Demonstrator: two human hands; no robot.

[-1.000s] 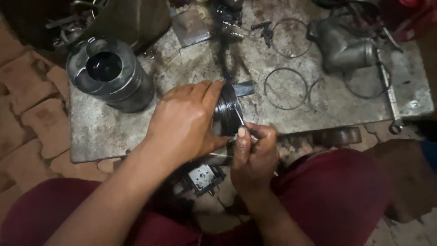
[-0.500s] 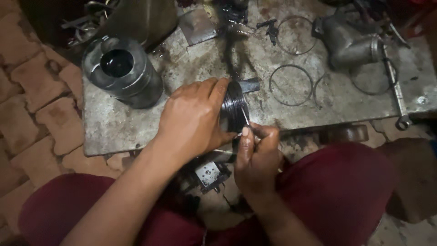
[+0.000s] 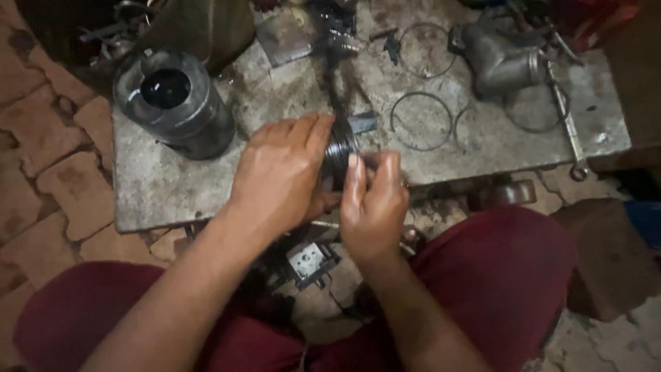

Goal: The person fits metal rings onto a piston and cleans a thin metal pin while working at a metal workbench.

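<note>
left hand wraps over a dark round grooved part, fingers curled on top, clamped on it. right hand sits just beside it on the right, fingertips pressed against the part's rim; can't tell if it pinches anything thin there. hands close together, almost touching, at the near edge of the grey stone surface, over the lap in dark red trousers. big metal cylinder stands upright far left on the surface. thin wire ring lies flat right of the part, another ring further back. grey cast pipe piece top right, long wrench by the right edge. no readable labels or packages, too dark.
</note>
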